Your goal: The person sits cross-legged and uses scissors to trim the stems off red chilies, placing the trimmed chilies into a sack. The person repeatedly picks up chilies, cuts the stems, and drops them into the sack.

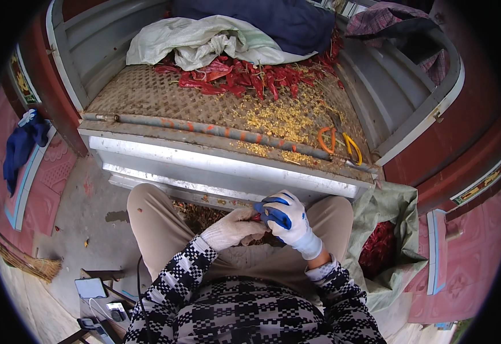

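Observation:
My left hand (236,229), in a whitish knit glove, and my right hand (290,223), in a white glove with blue-coated fingers, meet between my knees. Their fingers are closed together around a red chili pepper (256,217), of which only a small bit shows. Beyond them, a heap of dried red chili peppers (250,78) lies on the metal truck bed (141,94), partly under a whitish woven sack (164,43). Yellow seeds (285,117) are scattered in front of the heap. Scissors with orange and yellow handles (351,148) rest near the bed's right front corner.
Right of my knee stands an open greenish woven sack (396,200) with red peppers (378,246) inside. The truck's lowered tailgate edge (222,157) crosses ahead of my knees. At lower left are a phone (91,288) on a stool, a cable and a straw broom (30,261).

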A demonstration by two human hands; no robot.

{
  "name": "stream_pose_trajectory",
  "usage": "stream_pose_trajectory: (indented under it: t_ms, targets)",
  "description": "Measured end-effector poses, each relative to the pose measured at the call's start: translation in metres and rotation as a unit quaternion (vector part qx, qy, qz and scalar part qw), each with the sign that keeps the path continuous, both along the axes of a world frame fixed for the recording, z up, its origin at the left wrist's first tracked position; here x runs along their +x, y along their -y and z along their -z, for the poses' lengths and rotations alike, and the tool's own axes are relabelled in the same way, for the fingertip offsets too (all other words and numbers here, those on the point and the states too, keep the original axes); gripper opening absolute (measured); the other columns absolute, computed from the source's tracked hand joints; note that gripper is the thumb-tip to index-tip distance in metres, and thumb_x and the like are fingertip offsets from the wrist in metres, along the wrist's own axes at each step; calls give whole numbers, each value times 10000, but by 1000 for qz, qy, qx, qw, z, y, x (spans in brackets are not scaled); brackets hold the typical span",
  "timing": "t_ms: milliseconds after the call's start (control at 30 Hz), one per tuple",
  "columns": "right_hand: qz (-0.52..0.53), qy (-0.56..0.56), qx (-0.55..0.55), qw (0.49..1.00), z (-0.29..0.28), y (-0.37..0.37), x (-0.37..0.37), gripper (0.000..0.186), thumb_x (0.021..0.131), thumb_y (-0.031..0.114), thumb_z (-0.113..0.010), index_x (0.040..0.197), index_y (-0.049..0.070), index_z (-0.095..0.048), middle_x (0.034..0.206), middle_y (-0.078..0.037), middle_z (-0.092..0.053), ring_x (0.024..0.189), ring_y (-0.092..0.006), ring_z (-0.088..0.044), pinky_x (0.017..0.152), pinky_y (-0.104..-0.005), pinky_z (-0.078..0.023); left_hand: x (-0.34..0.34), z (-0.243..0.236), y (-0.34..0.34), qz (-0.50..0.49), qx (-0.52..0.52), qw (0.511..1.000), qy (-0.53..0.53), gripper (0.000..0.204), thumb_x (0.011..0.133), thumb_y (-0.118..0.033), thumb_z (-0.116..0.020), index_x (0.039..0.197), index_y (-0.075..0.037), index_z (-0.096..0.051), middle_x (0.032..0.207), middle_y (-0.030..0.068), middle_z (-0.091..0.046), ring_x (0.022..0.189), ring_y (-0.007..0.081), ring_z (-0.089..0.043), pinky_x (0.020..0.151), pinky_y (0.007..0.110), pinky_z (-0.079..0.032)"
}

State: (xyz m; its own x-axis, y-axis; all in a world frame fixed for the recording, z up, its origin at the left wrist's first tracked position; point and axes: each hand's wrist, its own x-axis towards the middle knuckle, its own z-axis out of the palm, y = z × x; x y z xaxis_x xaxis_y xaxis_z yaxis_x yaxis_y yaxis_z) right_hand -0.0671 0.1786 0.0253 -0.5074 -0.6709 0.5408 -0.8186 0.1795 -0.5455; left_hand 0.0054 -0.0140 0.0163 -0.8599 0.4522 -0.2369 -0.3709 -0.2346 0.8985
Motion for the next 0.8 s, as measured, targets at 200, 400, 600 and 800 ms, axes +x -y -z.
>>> stream_pose_trajectory:
  t_ms: [200, 400, 600, 800]
  targets:
    - [72, 391, -136, 907, -8, 18, 23, 188, 848, 83, -605, 984, -18, -685, 947, -130, -684, 847, -232, -648, 807, -315, -512, -2, 9, -18, -103, -130, 957, -240, 193, 876, -147, -632, 961, 27, -641, 831, 124, -665, 726, 207, -615, 693, 323, -479]
    - [74, 262, -61, 960, -7, 23, 24, 175, 883, 71, -601, 1020, -17, -666, 1004, -101, -672, 900, -187, -638, 817, -289, -510, -1, 22, -16, -147, -186, 925, -297, 127, 853, -42, -618, 970, 3, -634, 805, 95, -668, 783, 175, -633, 723, 295, -493]
    - [41, 349, -191, 916, 33, 17, 1, 172, 909, 56, -573, 1049, 2, -658, 1037, -69, -648, 871, -137, -616, 780, -272, -507, -8, 11, -12, -134, -268, 886, -352, 144, 863, -87, -605, 976, -2, -634, 822, 111, -676, 770, 213, -649, 719, 308, -500]
    - [124, 343, 65, 929, -31, 12, -25, 267, 859, 165, -605, 1092, 43, -654, 884, -91, -669, 770, -173, -628, 730, -295, -506, -9, 9, -3, -181, -10, 977, -109, 122, 925, -91, -554, 1011, -23, -607, 723, -23, -525, 626, 45, -467, 553, 217, -409]
